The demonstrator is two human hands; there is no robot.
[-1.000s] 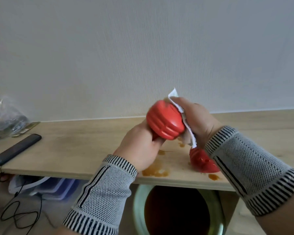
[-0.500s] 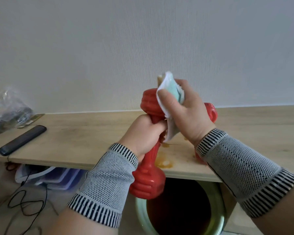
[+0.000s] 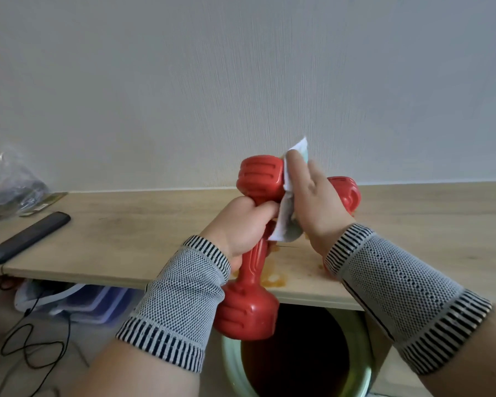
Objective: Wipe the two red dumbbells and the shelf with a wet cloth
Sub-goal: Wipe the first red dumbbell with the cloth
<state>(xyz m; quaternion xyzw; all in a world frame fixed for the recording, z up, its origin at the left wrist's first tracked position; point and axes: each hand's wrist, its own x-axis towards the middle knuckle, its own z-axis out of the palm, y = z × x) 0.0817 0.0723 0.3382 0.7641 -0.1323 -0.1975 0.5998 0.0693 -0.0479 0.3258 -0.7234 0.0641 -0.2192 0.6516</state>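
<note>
red dumbbell (image 3: 259, 179) | left hand (image 3: 241, 227) grips | right hand (image 3: 317, 202) presses cloth (image 3: 287, 224)

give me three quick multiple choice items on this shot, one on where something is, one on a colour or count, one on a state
1. Where does the black remote lie?
A. on the shelf's left end
B. inside the green bucket
C. on the floor

2. How many red dumbbells show?
A. one
B. two
C. four

3. What is the right hand doing?
A. hanging idle
B. pressing a white cloth to the held dumbbell's upper head
C. gripping the remote

Key:
1 A: the remote rests on the shelf, far left.
2 B: the left hand grips the held dumbbell by its handle; the second dumbbell shows behind the right hand.
3 B: the cloth lies between those fingers and the red head.
</note>
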